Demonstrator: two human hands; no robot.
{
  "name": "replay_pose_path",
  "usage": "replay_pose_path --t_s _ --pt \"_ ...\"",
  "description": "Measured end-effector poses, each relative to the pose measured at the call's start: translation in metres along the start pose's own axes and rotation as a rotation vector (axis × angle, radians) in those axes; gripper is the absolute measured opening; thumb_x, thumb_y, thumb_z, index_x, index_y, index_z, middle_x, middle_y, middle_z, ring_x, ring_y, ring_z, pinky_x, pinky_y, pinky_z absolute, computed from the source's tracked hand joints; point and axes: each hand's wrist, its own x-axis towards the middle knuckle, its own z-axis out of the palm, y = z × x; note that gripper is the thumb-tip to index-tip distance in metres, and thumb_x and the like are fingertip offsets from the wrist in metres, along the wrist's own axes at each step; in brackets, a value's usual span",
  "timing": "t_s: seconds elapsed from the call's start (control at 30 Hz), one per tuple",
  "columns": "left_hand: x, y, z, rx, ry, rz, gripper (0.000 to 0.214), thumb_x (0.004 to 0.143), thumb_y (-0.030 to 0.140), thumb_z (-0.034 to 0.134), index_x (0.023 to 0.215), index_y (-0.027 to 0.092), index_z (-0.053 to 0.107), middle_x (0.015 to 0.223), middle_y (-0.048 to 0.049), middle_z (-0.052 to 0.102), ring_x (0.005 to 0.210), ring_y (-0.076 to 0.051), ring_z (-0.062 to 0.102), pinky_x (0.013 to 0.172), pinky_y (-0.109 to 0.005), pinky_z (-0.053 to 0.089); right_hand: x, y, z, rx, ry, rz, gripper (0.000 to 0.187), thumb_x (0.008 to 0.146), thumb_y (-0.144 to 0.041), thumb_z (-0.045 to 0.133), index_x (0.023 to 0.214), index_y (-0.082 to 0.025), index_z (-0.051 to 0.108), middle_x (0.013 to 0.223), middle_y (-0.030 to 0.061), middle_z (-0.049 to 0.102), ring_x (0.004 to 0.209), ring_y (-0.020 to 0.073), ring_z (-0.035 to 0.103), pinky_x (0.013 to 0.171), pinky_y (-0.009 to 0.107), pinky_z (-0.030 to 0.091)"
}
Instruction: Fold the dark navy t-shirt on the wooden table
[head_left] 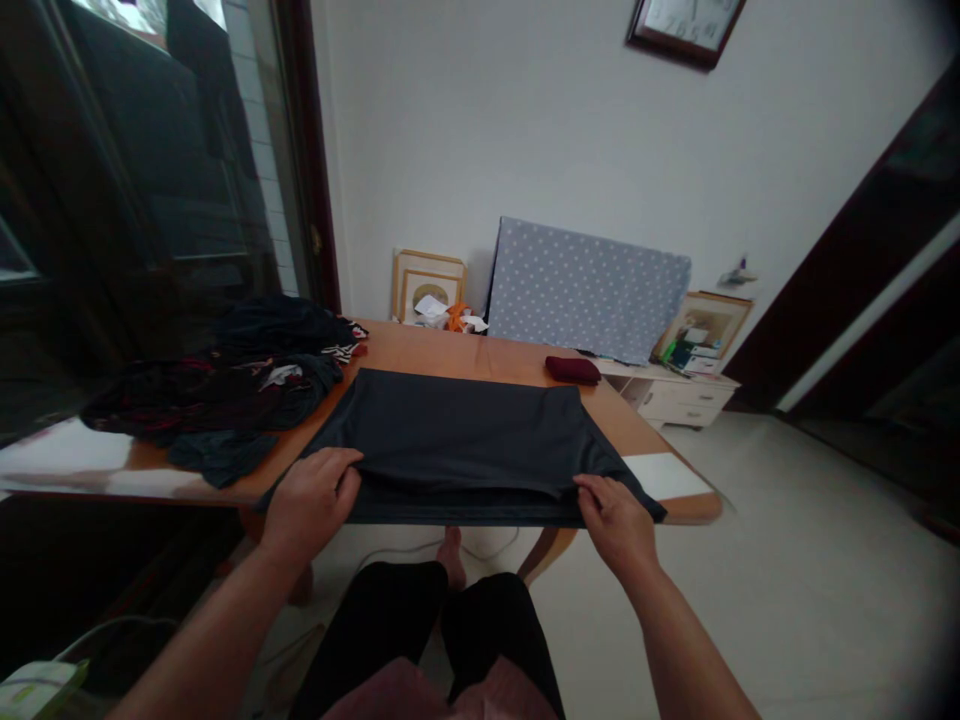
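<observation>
While both hands work the near edge of a wooden table [450, 352], a dark garment lies spread across its middle.

Garment: a dark grey cloth [465, 430] lies flat on the table, reaching from the middle of the top to the near edge, where a folded layer forms a ridge running between the two hands; its lowest layer hangs slightly past the near edge.

Left hand: the left hand [311, 500] is closed on the folded edge of the cloth at the near-left part of the table, fingers curled over the top, thumb toward the fold.

Right hand: the right hand [615, 515] pinches the same folded edge near the near-right corner, fingers bent around the fabric.

Clothes pile: a heap of dark clothes [225, 390] with red and white patches sits along the left edge of the table, just beside the spread cloth.

Pouch: a small dark red pouch [571, 369] lies at the far-right edge, just beyond the cloth's far corner.

White sheet: a white sheet [664, 475] rests at the near-right corner, beside the right hand.

Far edge: crumpled white and orange items [448, 314] sit at the far edge, near the wall.

Background: a dotted blue board [585, 290] leans on the wall behind the table.
</observation>
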Motion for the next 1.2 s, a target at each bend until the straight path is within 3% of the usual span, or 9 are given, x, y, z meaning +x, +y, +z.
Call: replay_pose_path --t_s 0.13,0.3,0.43,0.53,0.67,0.73,0.93,1.07,1.2 --pt "-0.016 -0.002 0.007 0.022 -0.088 0.003 0.022 0.091 0.026 0.050 0.105 0.021 0.065 0.104 -0.0071 0.071 0.099 -0.026 0.064 0.088 -0.041 0.047 -0.010 -0.001 0.002 -0.021 -0.030 0.008 0.030 0.094 -0.030 0.045 0.109 -0.026 0.070 0.093 0.0030 0.070 0.091 0.0208 0.062 0.081 0.031 0.047" --pt "-0.012 0.000 0.004 0.007 -0.005 -0.008 0.020 0.091 0.028 0.051 0.102 0.020 0.066 0.101 -0.0065 0.071 0.100 -0.026 0.063 0.092 -0.042 0.046 -0.003 -0.006 -0.001 0.023 0.019 0.030 0.029 0.093 -0.030 0.046 0.108 -0.024 0.069 0.098 0.0035 0.070 0.091 0.0199 0.062 0.084 0.031 0.047" --pt "-0.020 0.000 -0.001 0.023 -0.031 0.022 0.017 0.089 0.033 0.057 0.098 0.022 0.066 0.100 -0.0053 0.071 0.097 -0.026 0.063 0.089 -0.041 0.047 -0.009 -0.001 -0.001 0.040 -0.127 0.056 0.026 0.088 -0.027 0.048 0.101 -0.026 0.070 0.095 0.0024 0.070 0.091 0.0200 0.063 0.082 0.031 0.048" --pt "-0.027 0.000 -0.003 0.028 0.010 -0.001 0.019 0.088 0.033 0.059 0.103 0.022 0.066 0.107 -0.0057 0.070 0.100 -0.026 0.062 0.092 -0.041 0.047 -0.008 0.001 -0.003 0.061 -0.141 0.085 0.028 0.086 -0.027 0.048 0.103 -0.025 0.070 0.094 0.0025 0.070 0.091 0.0203 0.063 0.082 0.032 0.048" --pt "-0.024 0.006 -0.002 0.022 0.103 -0.031 0.019 0.088 0.029 0.059 0.104 0.022 0.066 0.109 -0.0065 0.070 0.105 -0.027 0.061 0.098 -0.043 0.044 0.005 -0.017 -0.010 0.117 -0.066 0.035 0.027 0.089 -0.032 0.048 0.104 -0.025 0.070 0.095 0.0027 0.069 0.093 0.0198 0.062 0.084 0.032 0.047" --pt "-0.021 0.013 0.000 0.022 0.091 -0.033 0.017 0.089 0.028 0.057 0.102 0.023 0.066 0.106 -0.0064 0.070 0.105 -0.027 0.060 0.096 -0.044 0.043 0.011 -0.029 -0.008 0.135 -0.072 0.004 0.026 0.091 -0.035 0.048 0.103 -0.025 0.069 0.095 0.0028 0.068 0.093 0.0195 0.061 0.084 0.032 0.046" --pt "-0.027 0.028 -0.002 -0.007 -0.049 -0.021 0.017 0.094 0.030 0.051 0.095 0.025 0.068 0.096 -0.0058 0.070 0.097 -0.024 0.061 0.088 -0.041 0.041 0.012 -0.033 0.015 0.125 -0.314 -0.018 0.025 0.089 -0.038 0.047 0.096 -0.026 0.068 0.086 0.0025 0.065 0.083 0.0192 0.062 0.074 0.031 0.046" --pt "-0.037 0.018 -0.009 -0.006 -0.016 -0.117 0.019 0.095 0.030 0.049 0.096 0.025 0.067 0.099 -0.0058 0.069 0.100 -0.024 0.060 0.089 -0.040 0.040 0.012 -0.018 0.026 0.141 -0.378 -0.008 0.028 0.089 -0.042 0.046 0.097 -0.027 0.068 0.088 0.0020 0.066 0.084 0.0194 0.063 0.072 0.030 0.046" --pt "-0.037 -0.007 -0.015 0.084 0.076 -0.343 0.021 0.096 0.030 0.046 0.102 0.023 0.065 0.106 -0.0072 0.069 0.103 -0.026 0.058 0.089 -0.040 0.040 0.014 -0.015 0.025 0.147 -0.416 -0.013 0.030 0.089 -0.046 0.045 0.097 -0.028 0.068 0.089 0.0021 0.067 0.085 0.0199 0.064 0.072 0.030 0.046"
